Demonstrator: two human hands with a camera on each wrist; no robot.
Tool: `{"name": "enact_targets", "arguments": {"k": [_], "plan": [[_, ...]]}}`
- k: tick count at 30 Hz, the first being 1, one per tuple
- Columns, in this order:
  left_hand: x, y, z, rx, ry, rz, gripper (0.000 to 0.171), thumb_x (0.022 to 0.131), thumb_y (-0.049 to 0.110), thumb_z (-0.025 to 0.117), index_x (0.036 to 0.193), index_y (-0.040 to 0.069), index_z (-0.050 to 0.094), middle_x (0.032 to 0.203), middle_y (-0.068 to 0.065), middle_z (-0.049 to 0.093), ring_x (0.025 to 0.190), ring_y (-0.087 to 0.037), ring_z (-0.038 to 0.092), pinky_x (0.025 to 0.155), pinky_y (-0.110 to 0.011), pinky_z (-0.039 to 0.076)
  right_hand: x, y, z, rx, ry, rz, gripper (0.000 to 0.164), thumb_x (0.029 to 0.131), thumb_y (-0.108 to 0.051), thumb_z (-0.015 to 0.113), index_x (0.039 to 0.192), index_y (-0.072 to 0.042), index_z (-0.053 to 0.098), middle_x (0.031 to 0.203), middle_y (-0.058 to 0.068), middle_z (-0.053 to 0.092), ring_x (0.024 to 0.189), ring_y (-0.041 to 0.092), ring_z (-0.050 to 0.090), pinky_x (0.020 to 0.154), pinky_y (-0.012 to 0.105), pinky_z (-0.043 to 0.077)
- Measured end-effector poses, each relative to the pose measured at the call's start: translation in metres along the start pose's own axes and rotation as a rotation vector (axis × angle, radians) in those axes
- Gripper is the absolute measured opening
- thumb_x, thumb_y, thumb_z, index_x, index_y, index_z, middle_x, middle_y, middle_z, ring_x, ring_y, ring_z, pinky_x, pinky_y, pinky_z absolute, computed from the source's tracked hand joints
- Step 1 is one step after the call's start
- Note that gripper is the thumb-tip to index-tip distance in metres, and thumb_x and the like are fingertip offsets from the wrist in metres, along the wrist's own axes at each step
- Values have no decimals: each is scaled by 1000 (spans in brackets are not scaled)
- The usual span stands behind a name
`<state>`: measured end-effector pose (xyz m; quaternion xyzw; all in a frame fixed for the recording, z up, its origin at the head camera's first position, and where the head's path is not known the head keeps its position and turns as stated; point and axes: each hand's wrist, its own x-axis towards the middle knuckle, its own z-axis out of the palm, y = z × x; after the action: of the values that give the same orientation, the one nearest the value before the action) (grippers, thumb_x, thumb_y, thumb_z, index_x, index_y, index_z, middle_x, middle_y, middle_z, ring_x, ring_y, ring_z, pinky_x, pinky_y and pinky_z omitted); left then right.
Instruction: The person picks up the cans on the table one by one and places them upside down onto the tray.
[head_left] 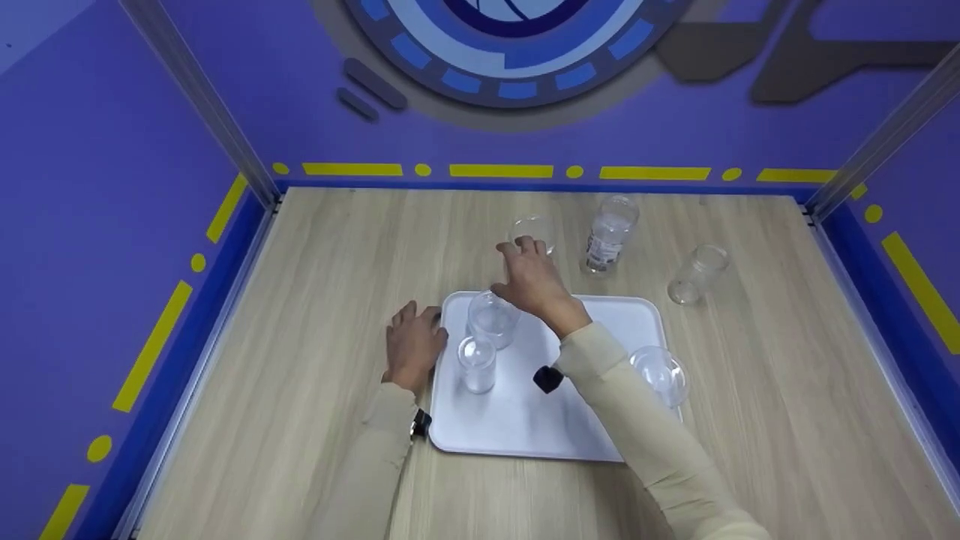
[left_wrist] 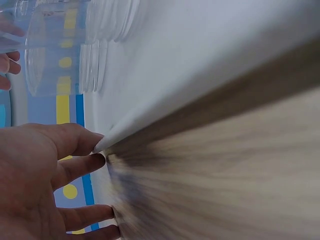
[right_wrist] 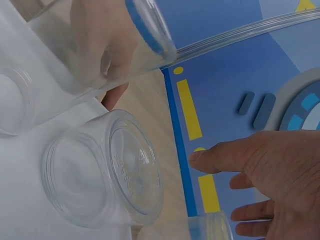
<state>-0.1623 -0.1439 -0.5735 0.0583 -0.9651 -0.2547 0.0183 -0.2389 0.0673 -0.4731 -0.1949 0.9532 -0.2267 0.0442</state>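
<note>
My left hand (head_left: 415, 345) is at the left edge of a white tray (head_left: 540, 420), and in the left wrist view its thumb and a finger pinch the rim. My right hand (head_left: 534, 281) hovers over the tray's back edge with spread fingers, holding nothing. Just beyond it stands a clear glass vessel (head_left: 531, 225), partly hidden by the fingers. Below and left of that hand, a wide clear glass jar (head_left: 493, 321) sits on the tray, its embossed base facing up in the right wrist view (right_wrist: 132, 162). Nearer me on the tray stands a narrow clear glass (head_left: 478, 367).
A round clear glass vessel (head_left: 660, 375) is at the tray's right side, partly behind my right sleeve. Behind the tray stand a clear labelled bottle (head_left: 609, 236) and, farther right, a clear glass jar (head_left: 697, 274). Blue-purple panels (head_left: 450, 135) border the wooden table (head_left: 337, 247).
</note>
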Motion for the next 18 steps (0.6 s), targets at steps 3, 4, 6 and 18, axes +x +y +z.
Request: {"name": "enact_targets", "arguments": {"k": [3, 4, 6, 18], "plan": [[0, 0, 0, -1, 7, 6, 39, 98, 19, 69, 135, 7, 72, 152, -29, 50, 143, -50, 43, 113, -69, 35, 0, 1, -1, 2, 0, 11, 70, 93, -23, 83, 152, 0, 52, 154, 30, 44, 143, 45, 40, 118, 56, 37], [0, 0, 0, -1, 8, 8, 39, 98, 19, 69, 135, 7, 72, 152, -29, 50, 143, -50, 43, 113, -69, 35, 1, 2, -1, 2, 4, 14, 70, 93, -22, 83, 152, 0, 52, 154, 30, 45, 143, 45, 40, 118, 57, 37], [0, 0, 0, 0, 10, 11, 38, 99, 19, 70, 135, 6, 72, 152, -29, 50, 143, -50, 43, 113, -69, 35, 2, 3, -2, 4, 11, 22, 70, 92, -22, 83, 151, 0, 52, 153, 30, 45, 143, 46, 40, 118, 57, 36], [-3, 1, -1, -17, 5, 9, 38, 99, 18, 70, 135, 7, 72, 152, -29, 50, 144, -50, 42, 113, -69, 35, 8, 12, -1, 6, 37, 53, 69, 91, -20, 83, 149, 1, 54, 150, 33, 46, 140, 48, 41, 115, 56, 39]]}}
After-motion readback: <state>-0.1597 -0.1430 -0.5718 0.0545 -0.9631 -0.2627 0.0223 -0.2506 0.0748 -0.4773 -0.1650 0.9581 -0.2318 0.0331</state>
